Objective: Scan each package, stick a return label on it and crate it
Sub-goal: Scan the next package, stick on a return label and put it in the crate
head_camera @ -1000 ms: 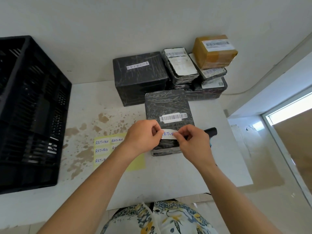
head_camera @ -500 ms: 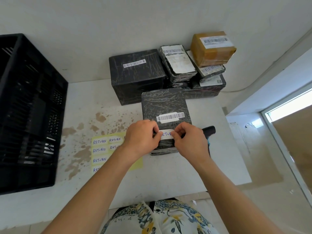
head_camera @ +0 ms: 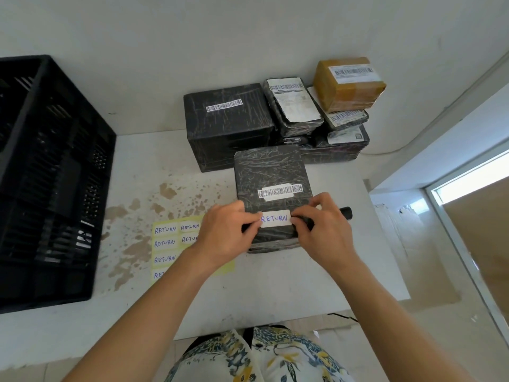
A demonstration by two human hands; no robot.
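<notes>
A black wrapped package [head_camera: 271,172] with a barcode strip lies on the white table [head_camera: 275,282] in front of me. A white RETURN label [head_camera: 275,218] lies flat on its near top, just below the barcode. My left hand [head_camera: 223,232] pinches the label's left end and my right hand [head_camera: 322,227] presses its right end. A yellow sheet of RETURN labels [head_camera: 172,244] lies left of the package, partly under my left forearm. The black scanner [head_camera: 345,211] pokes out behind my right hand.
A large black plastic crate [head_camera: 46,172] stands at the left. Against the back wall sit a big black box [head_camera: 228,125], several smaller black parcels [head_camera: 292,106] and a brown parcel [head_camera: 348,84] on top. The table's right edge drops to the floor.
The label has gone from held up between my fingers to lying flat on the package top. My hands have spread apart to its two ends.
</notes>
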